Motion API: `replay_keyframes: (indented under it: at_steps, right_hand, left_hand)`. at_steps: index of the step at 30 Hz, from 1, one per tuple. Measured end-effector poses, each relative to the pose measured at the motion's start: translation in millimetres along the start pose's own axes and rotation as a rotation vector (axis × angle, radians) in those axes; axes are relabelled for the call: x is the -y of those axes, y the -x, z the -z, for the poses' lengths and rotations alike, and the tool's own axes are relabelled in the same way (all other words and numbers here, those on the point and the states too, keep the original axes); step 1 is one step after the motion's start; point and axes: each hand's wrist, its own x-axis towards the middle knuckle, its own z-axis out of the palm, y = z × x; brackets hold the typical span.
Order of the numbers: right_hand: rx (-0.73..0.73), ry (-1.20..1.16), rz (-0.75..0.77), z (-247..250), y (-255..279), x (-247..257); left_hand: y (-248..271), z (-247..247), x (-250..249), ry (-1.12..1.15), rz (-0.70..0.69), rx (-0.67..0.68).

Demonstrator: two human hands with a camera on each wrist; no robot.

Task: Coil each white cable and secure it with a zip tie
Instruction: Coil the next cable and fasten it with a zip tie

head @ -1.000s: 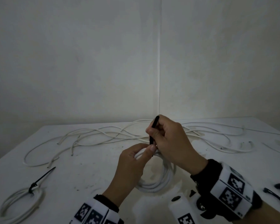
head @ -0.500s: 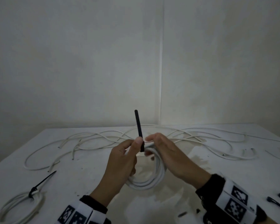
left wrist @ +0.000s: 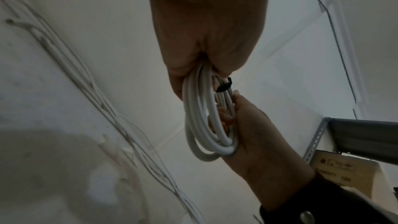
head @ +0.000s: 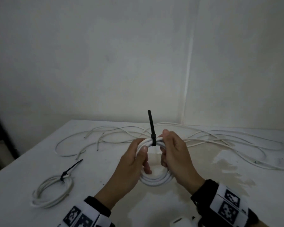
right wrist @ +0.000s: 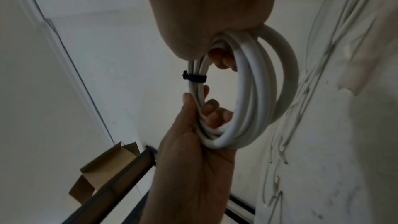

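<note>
Nearest, above the table's (head: 203, 199) near edge: left hand (head: 131, 163) and right hand (head: 175, 154), each with fingers curled around one side of the white cable coil (head: 156, 179), held off the surface. Cinched around the top of that coil between the two thumbs: a black zip tie (head: 152, 128), tail pointing up. Toward the near left corner: a second coil (head: 52, 192), flat, bound with its own black tie (head: 69, 169). Along the far edge: loose white cables (head: 220, 138), tangled.
</note>
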Motion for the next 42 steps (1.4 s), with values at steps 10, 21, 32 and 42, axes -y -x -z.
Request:
replay_keyframes:
  at_steps: [10,21,32,42]
  right_hand:
    - [0.258,0.122,-0.03,-50.7,10.9,-13.5]
    - [0.432,0.166,-0.138,-107.5,21.2,-28.4]
    - [0.731,0.332,-0.377,-125.0,17.0,-28.8]
    - [0.781,0.441,-0.375,-133.7,12.9,-34.6]
  left_hand:
    - [11.3,50.2,34.3,-0.171,0.014,-0.188]
    - [23.5,103.4,58.9,-0.53,0.022,-0.157]
    - [30.0,166.5,100.1,-0.658,0.336,-0.056]
    - [26.4,195.4,121.6,-0.719,0.515,0.022]
